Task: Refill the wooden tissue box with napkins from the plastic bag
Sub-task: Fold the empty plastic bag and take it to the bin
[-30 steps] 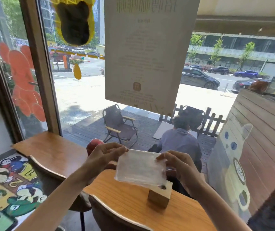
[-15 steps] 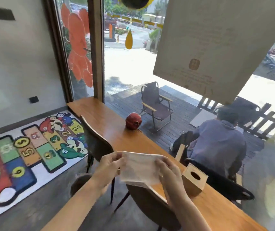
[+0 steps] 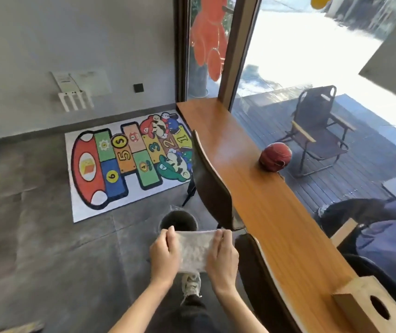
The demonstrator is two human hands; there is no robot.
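I hold a clear plastic bag of white napkins (image 3: 193, 251) flat between both hands, low over the floor. My left hand (image 3: 163, 257) grips its left edge and my right hand (image 3: 223, 258) grips its right edge. The wooden tissue box (image 3: 370, 306), with a round hole in its top, stands on the wooden counter (image 3: 252, 188) at the lower right, well to the right of my hands. A dark round bin (image 3: 178, 221) sits on the floor just beyond the bag.
Two dark chair backs (image 3: 212, 188) stand along the counter's near edge. A red ball-shaped object (image 3: 275, 156) rests on the counter by the window. A colourful hopscotch mat (image 3: 129, 159) lies on the grey floor. A person in blue (image 3: 389, 236) sits outside the glass.
My view has swung left and down, away from the window toward the floor. Both hands have carried the bag away from the tissue box to above the bin.
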